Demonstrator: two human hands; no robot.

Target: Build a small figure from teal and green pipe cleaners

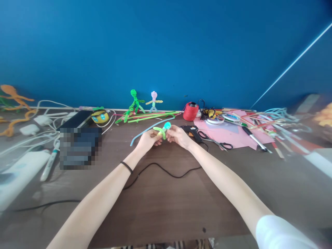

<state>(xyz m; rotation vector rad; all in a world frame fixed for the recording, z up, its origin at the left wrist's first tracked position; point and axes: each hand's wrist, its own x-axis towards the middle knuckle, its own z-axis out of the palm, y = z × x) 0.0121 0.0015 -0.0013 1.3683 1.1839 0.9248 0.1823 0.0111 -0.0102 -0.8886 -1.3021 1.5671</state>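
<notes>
Over the middle of the table, my left hand (149,140) and my right hand (180,136) meet around a small pipe cleaner figure (163,131). It has a turquoise coiled head (167,126) and a light green twisted part. My left fingers pinch the green part from below, while my right fingertips close on it near the head. Fingers hide some of the figure. Just behind my hands lies a curved light blue pipe cleaner (147,131). A black glue gun (191,130) rests right of my right hand.
Against the blue wall stand a green figure (134,98) and a pink-headed figure (154,99). Red thread (191,111), scissors (216,140) and pink paper (240,138) lie to the right. Cables, a white marker (50,162) and chargers (29,129) occupy the left. A black cord (166,171) crosses the table.
</notes>
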